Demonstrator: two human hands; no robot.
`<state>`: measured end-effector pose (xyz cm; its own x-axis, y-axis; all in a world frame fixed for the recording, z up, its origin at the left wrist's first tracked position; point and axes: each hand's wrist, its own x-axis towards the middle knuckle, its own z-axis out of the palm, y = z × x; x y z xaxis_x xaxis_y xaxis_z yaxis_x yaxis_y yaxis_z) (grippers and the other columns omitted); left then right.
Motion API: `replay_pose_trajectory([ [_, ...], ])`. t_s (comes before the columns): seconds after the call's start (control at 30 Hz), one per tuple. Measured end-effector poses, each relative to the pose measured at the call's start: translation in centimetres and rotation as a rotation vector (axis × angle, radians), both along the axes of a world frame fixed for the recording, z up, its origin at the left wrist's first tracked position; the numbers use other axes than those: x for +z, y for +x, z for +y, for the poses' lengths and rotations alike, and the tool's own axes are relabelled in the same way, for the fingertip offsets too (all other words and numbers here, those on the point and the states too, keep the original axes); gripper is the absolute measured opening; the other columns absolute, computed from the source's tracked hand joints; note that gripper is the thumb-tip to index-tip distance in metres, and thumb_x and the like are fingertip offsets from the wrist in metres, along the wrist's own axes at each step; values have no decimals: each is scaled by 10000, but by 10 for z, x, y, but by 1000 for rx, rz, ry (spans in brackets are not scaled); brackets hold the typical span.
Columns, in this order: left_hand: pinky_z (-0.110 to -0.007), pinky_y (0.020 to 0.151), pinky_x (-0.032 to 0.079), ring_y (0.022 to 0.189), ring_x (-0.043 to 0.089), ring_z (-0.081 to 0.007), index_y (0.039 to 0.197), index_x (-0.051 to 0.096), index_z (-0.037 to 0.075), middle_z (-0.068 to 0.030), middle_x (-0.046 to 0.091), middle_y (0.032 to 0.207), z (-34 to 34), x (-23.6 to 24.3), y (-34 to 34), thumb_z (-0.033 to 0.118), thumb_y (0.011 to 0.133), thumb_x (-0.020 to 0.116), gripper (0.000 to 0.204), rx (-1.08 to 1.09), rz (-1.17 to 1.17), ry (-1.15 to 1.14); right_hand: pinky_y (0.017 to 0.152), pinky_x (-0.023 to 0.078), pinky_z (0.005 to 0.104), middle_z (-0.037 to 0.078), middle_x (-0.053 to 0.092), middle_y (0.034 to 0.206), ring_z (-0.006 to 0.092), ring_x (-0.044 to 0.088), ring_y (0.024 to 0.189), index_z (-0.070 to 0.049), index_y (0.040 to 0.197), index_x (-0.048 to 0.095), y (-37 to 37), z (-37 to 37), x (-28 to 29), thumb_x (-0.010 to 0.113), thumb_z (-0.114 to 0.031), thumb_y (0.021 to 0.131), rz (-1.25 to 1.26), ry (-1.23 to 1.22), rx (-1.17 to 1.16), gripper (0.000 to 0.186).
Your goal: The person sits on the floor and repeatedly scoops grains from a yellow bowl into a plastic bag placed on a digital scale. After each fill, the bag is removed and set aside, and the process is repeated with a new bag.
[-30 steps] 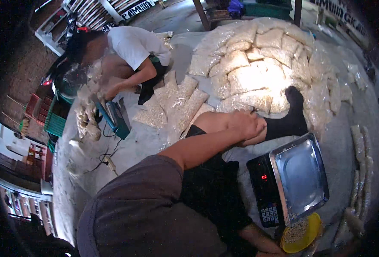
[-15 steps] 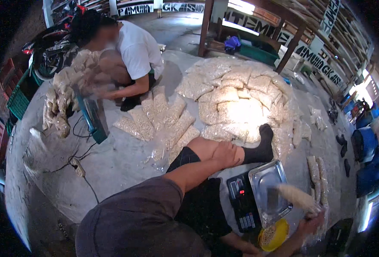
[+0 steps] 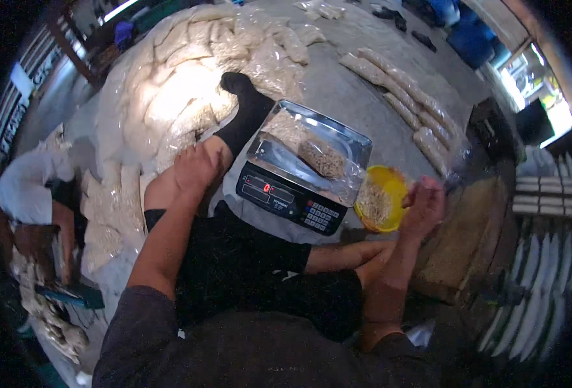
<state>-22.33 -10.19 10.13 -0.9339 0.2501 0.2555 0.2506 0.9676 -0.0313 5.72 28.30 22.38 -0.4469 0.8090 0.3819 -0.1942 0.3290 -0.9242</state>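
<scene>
A clear plastic bag of pale beans or grains (image 3: 323,160) lies across the metal tray (image 3: 357,139) of a black digital scale (image 3: 292,207), its loose end hanging toward the yellow bowl. My right hand (image 3: 425,205) is raised just right of that yellow bowl (image 3: 394,220), apart from the bag. Motion blurs its fingers, and I cannot make out whether anything is between them. My left hand (image 3: 197,169) rests over my bent left shin, fingers laid along it, holding no object. Loose pale grains (image 3: 374,200) partly fill the bowl.
A large heap of filled bags (image 3: 189,71) lies beyond my foot. More long filled bags (image 3: 402,97) lie at the far right. A wooden board or box (image 3: 464,239) sits right of the bowl. At left, a person (image 3: 33,187) bends beside more bags (image 3: 108,213).
My view has swung to the right. The bag that was in my right hand over the tray now lies on it, let go. My left hand stays on my shin.
</scene>
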Motion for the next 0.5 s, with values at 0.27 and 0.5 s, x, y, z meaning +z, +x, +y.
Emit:
replay_pose_trajectory([
  [0.27,-493,915,506,1020,675,-371,1171,634,58,-192,699,1072,16,11,8,553,964,491,555,13,-65,-64,862,551,450,176,723,1041,381,693,914,-49,1227,654,15,75,-91,706,-248,938,-1072,360,178,355],
  [0.5,-483,1034,437,1159,616,-387,1319,579,15,-230,641,1253,2,-17,22,545,964,522,640,-88,217,-75,895,546,402,198,694,1158,317,695,982,-56,1375,575,20,87,-81,669,-284,981,-654,173,347,465],
])
